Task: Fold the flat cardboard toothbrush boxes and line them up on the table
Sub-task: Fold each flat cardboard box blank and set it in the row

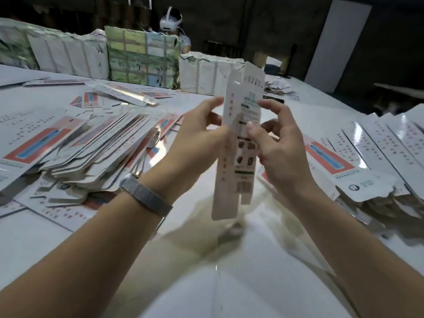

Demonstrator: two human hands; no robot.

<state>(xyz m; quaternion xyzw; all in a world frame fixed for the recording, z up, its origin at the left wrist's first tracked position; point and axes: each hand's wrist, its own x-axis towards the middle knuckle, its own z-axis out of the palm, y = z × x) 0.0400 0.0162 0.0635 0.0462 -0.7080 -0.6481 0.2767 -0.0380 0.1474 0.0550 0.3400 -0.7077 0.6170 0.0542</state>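
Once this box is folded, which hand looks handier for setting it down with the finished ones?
Probably the right hand: the neat row of boxes lies on its side, while the left hand is beside the loose pile.

Both forearms bare, reaching forward and converging at chest height. Left hand point(202, 131) raised, back toward camera, fingers curled, thumb and fingertips pinching left edge of toothbrush box point(241, 143). Metal mesh band point(146, 196) on left wrist. Right hand point(280, 143) opposite, thumb pressed on box face, index finger arched above, remaining fingers curled behind right edge.
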